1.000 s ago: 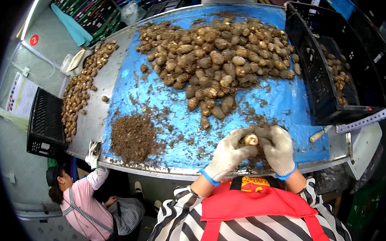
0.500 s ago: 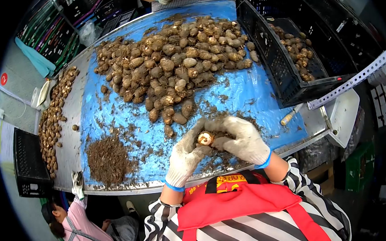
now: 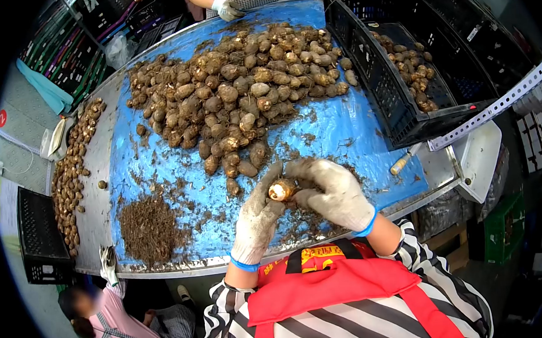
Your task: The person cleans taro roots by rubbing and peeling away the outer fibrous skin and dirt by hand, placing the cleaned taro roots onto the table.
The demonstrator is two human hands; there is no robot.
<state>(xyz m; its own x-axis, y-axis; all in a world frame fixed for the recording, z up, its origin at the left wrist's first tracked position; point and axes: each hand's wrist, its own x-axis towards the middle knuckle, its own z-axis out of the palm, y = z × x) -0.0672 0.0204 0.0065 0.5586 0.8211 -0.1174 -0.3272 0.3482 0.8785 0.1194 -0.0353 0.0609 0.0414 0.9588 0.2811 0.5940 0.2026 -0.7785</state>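
Between my two gloved hands is a small brown taro (image 3: pixel 280 190), its pale cut end facing up and to the left. My left hand (image 3: pixel 257 217) is closed around its left side, thumb and fingers against it. From the right, my right hand (image 3: pixel 337 192) curls its dirt-darkened fingers onto the same taro, partly hiding it. Just beyond my hands, a large heap of taros (image 3: pixel 228 96) with roots and soil covers the middle of the blue sheet (image 3: pixel 349 122).
A black crate (image 3: pixel 378 80) holding taros stands at the right, near a wooden-handled tool (image 3: pixel 402 163). Root scraps (image 3: pixel 152 227) form a pile at left. More taros (image 3: pixel 68 183) line the left edge beside another black crate (image 3: pixel 40 235). Co-workers' gloved hands (image 3: pixel 227 9) appear across and at left.
The taro has turned in my hands, its cut end now pointing more to the left. Across the table, a co-worker's gloved hand has come down to the table's edge.
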